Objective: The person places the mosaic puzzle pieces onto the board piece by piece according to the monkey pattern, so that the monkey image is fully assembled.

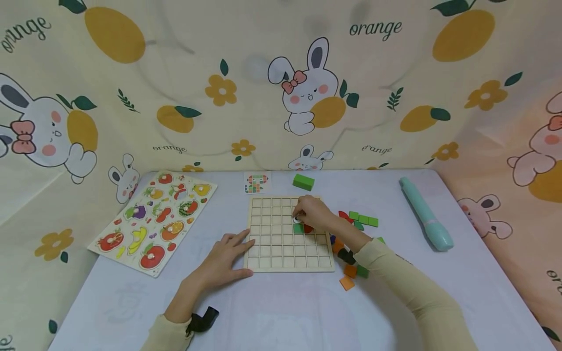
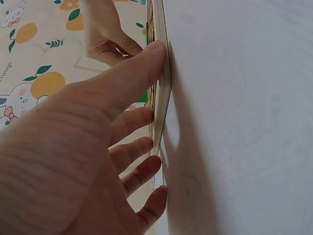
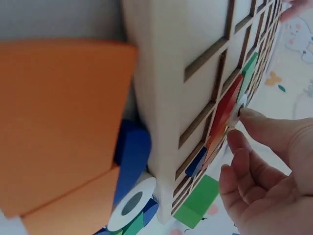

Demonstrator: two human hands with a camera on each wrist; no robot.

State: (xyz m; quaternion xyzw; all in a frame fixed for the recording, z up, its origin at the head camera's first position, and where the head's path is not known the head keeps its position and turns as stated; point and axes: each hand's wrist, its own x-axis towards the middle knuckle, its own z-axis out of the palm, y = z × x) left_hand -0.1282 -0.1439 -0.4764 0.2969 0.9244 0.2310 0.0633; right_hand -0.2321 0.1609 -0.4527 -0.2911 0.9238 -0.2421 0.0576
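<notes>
A wooden grid board (image 1: 272, 248) lies flat before me. My left hand (image 1: 221, 261) rests at its left edge, fingers spread; in the left wrist view the thumb (image 2: 146, 54) touches the board's side. At the upper right cells, my right hand (image 1: 315, 212) pinches a round white eye piece (image 1: 296, 220) with a dark pupil between thumb and fingertips. Right beside it, a green square (image 1: 298, 228) and a red piece (image 1: 308, 228), partly hidden by the hand, sit in the grid. The right wrist view also shows a small blue piece (image 3: 196, 161) in the board.
Loose coloured pieces, including an orange square (image 1: 347, 283) and green squares (image 1: 363, 219), lie right of the board. Behind it are a green block (image 1: 304, 182) and a pattern card (image 1: 257, 184). A fruit puzzle board (image 1: 153, 222) lies left, a teal wand-like object (image 1: 426, 214) right.
</notes>
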